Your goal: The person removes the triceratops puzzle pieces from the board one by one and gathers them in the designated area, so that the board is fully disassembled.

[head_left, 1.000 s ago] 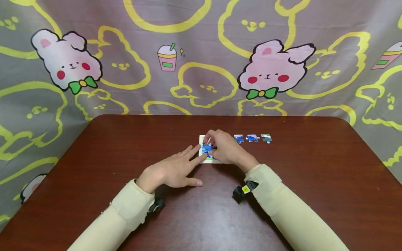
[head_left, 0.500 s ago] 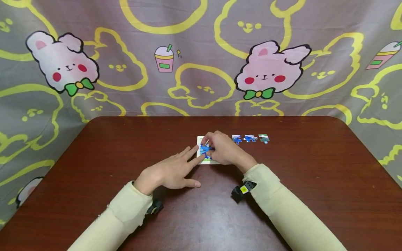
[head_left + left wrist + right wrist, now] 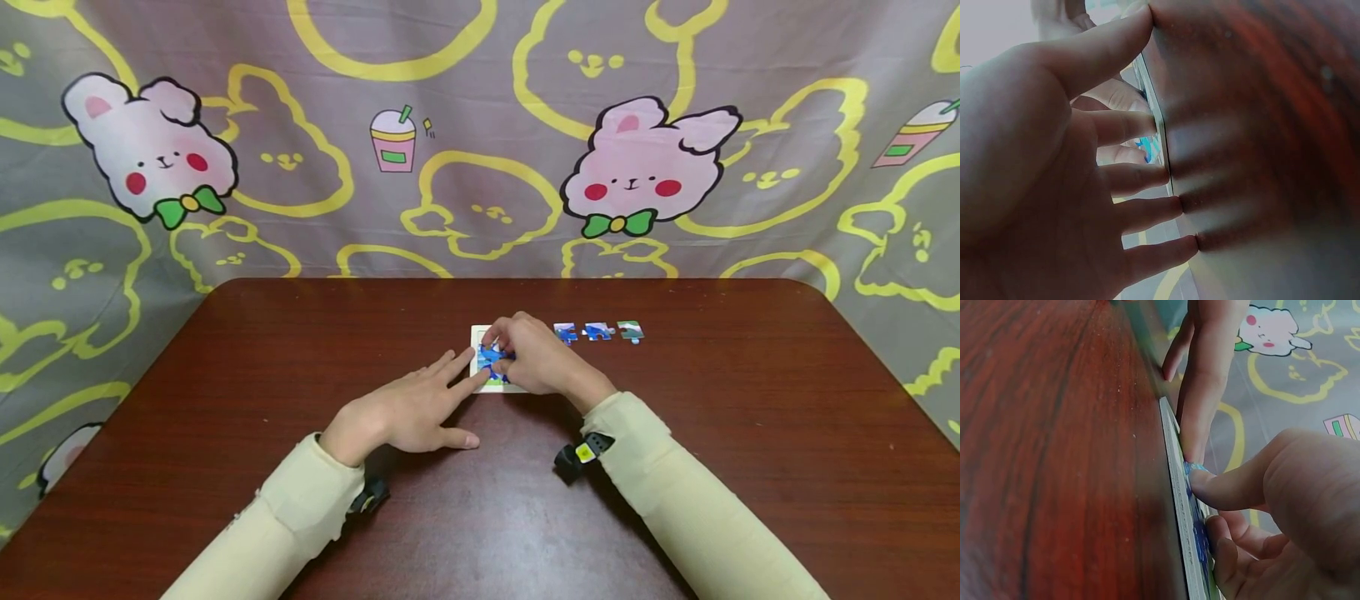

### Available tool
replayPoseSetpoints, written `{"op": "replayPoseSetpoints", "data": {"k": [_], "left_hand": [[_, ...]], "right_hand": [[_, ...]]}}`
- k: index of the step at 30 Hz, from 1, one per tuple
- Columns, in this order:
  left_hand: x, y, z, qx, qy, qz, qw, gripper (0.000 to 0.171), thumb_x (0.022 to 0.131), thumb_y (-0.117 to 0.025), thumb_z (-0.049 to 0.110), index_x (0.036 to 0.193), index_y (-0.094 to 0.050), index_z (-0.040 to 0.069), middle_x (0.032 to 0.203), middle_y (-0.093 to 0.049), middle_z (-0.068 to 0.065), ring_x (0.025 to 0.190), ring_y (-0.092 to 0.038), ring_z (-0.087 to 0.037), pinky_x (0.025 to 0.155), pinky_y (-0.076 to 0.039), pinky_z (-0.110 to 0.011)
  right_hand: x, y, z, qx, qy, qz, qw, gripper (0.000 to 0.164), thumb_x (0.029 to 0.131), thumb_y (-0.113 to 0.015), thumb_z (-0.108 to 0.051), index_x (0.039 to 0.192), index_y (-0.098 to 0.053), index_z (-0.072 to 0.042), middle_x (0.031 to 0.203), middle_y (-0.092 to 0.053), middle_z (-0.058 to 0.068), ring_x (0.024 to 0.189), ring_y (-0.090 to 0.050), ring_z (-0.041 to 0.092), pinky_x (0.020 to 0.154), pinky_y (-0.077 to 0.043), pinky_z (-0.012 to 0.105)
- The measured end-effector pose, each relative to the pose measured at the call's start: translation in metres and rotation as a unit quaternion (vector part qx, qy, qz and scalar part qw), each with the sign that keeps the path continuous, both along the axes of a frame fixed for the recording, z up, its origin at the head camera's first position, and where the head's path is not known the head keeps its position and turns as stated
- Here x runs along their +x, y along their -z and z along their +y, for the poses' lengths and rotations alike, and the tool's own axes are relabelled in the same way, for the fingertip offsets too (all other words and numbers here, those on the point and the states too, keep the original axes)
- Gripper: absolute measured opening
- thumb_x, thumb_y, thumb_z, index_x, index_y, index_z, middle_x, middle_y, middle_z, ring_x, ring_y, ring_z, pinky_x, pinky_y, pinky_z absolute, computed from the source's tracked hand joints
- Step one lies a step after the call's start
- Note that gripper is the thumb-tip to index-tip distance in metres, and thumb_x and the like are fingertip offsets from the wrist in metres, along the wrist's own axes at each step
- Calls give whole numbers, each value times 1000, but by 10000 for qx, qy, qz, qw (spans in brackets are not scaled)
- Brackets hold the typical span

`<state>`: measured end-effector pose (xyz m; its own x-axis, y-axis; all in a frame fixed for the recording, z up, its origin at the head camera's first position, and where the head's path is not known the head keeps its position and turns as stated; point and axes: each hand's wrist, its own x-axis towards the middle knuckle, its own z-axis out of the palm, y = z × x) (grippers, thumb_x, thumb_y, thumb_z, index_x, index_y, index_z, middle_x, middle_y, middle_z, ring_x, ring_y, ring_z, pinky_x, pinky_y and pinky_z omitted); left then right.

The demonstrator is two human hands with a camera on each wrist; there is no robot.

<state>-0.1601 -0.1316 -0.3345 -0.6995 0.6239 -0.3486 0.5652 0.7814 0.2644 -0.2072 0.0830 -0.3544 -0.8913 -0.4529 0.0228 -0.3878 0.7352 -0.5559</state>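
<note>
A small white-framed puzzle board point(image 3: 476, 335) lies flat on the table, its blue picture partly hidden by my right hand point(image 3: 538, 357). That hand bends over the board, its thumb and fingers pinching a blue puzzle piece point(image 3: 492, 354) at the picture. In the right wrist view the thumb point(image 3: 1207, 486) sits on the blue piece point(image 3: 1195, 466), just above the board's edge. My left hand point(image 3: 408, 408) lies palm down with fingers spread, fingertips at the board's left side. In the left wrist view its fingers point(image 3: 1141, 179) are straight, some right at the board's edge.
Three loose puzzle pieces lie in a row to the right of the board: a blue one point(image 3: 565, 332), a middle one point(image 3: 597, 331) and a greenish one point(image 3: 630, 330). The brown table point(image 3: 750, 400) ends at a cartoon-printed curtain point(image 3: 495, 108).
The whole view shifts slightly between the first frame and the second. Both hands stay in nearly the same place on the board, and the loose pieces have not moved.
</note>
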Motion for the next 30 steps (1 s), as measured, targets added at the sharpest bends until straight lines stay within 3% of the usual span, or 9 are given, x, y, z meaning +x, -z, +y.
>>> {"op": "replayPoseSetpoints", "data": {"k": [21,30], "left_hand": [[0,0,1,20,-5,-40,10000,88,103,-64,54,172,-20,21,181,1,-12,167,-7,-41,130,-25,-62],[1,-2,0,-57,-17,-38,10000,87,103,-64,54,172,-20,21,181,2,-10,167,-6,-40,131,-25,-61]], "right_hand": [[1,-2,4,255,-224,524,9981,23,100,-74,-12,121,-75,-4,112,-66,10,97,-65,22,89,-57,40],[-1,-5,12,-254,-225,316,9989,26,101,-74,-18,123,-77,-7,119,-68,10,104,-70,25,91,-60,43]]}}
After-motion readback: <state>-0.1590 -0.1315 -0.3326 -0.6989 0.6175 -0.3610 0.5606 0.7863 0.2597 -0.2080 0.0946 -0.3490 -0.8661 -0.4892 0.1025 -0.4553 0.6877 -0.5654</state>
